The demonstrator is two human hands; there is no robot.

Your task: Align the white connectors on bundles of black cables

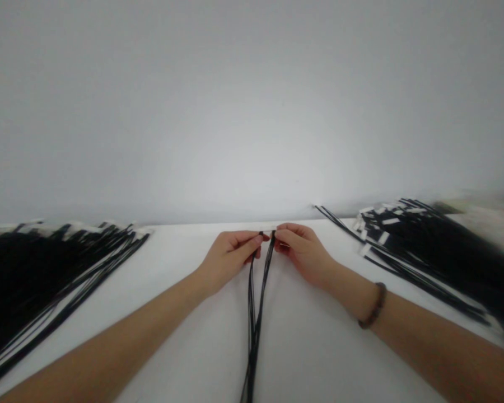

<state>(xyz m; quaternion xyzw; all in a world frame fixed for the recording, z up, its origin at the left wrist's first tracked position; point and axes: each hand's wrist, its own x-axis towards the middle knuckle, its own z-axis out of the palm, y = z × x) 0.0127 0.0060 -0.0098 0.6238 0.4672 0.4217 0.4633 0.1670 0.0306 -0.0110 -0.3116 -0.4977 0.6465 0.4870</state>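
Note:
Two strands of thin black cable (257, 319) hang from my fingertips and cross lower down, near the bottom of the view. My left hand (232, 256) pinches the top of the left strand between thumb and fingers. With the same kind of pinch, my right hand (300, 249) grips the top of the right strand. A small whitish piece (269, 229) shows between the fingertips of both hands; it looks like a connector, but blur hides its detail. A dark beaded bracelet is on my right wrist.
On the left of the white table (185, 352) lies a large pile of black cables (46, 268) with white ends. Another pile of black cables (437, 252) with white ends lies on the right, some strands sticking out. A pale wall (252, 112) rises behind the table.

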